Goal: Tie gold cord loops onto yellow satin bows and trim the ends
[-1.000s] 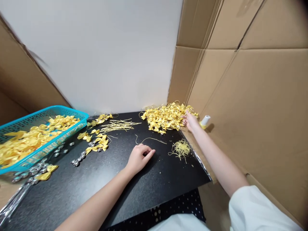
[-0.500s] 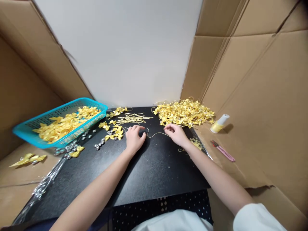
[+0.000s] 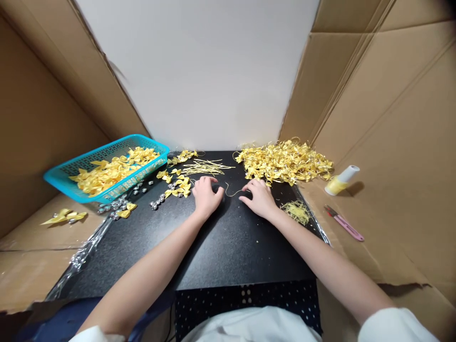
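Note:
My left hand (image 3: 207,195) rests low over the black tabletop with its fingers bent and thumb apart from the index finger. A dark patch shows by its thumb; whether that is a shadow or a small object, I cannot tell. Facing it, my right hand (image 3: 261,197) has its thumb and fingers spread, with nothing visible between them. A thin yellow cord (image 3: 233,194) curves on the table between both hands. Yellow ribbon bows (image 3: 181,186) and silver bells (image 3: 157,203) lie left of my left hand. Beyond it is a bundle of cut yellow cords (image 3: 206,166).
A blue plastic basket (image 3: 53,183) of bows stands at left, with more bells (image 3: 116,205) beside it. At the back right is a heap of finished-looking bows (image 3: 285,161). Cord scraps (image 3: 297,211), a thread spool (image 3: 342,180) and pink thread snips (image 3: 344,223) lie right. Cardboard walls both sides.
My right hand has opened its pinched fingers and moved slightly nearer my left hand. The cord between them now shows a loose end. The whole view has shifted a little.

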### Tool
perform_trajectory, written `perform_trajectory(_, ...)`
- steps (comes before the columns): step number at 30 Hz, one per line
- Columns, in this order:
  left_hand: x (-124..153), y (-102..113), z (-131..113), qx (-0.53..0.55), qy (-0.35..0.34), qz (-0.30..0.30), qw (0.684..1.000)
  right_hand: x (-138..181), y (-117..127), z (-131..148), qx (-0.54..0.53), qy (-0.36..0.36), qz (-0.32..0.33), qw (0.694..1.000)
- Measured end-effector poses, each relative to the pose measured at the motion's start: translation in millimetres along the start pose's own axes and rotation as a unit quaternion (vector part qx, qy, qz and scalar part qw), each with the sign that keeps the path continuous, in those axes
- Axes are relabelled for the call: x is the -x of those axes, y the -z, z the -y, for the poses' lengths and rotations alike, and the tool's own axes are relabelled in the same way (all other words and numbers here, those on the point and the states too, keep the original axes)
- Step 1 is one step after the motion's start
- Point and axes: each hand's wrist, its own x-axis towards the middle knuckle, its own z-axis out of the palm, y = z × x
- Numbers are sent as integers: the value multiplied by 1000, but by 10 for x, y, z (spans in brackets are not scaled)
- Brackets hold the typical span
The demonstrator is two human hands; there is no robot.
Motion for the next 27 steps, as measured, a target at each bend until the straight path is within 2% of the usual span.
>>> perform_trajectory(3,-18,5,13,31,35,-20,999,-335,-87,241,1,-33,30,999)
perform_trajectory(6,-8,14,8,52,40,-17,998,-689,-231,430,-2,-79,55,995)
perform_trajectory(10,0,15,20,80,38,-13,996,-886,-367,504,-45,-108,67,991)
perform_trajectory(12,-11,9,32,149,50,-12,988,-845,-354,468,-93,-93,67,989)
perform_trajectory(16,-11,-33,-3,325,49,24,944,-624,-217,336,-222,-37,49,973)
perform_trajectory(18,25,-67,-63,390,26,91,916,-496,-164,277,-278,-16,22,960)
perform_trajectory(20,82,-97,-133,465,-1,178,867,-374,-151,227,-320,-5,-7,947)
perform_trajectory(22,138,-113,-189,509,-23,240,826,-270,-166,177,-353,-1,-28,935)
perform_trajectory(27,173,-90,-217,521,-34,264,811,-125,-156,23,-411,-12,-52,910)
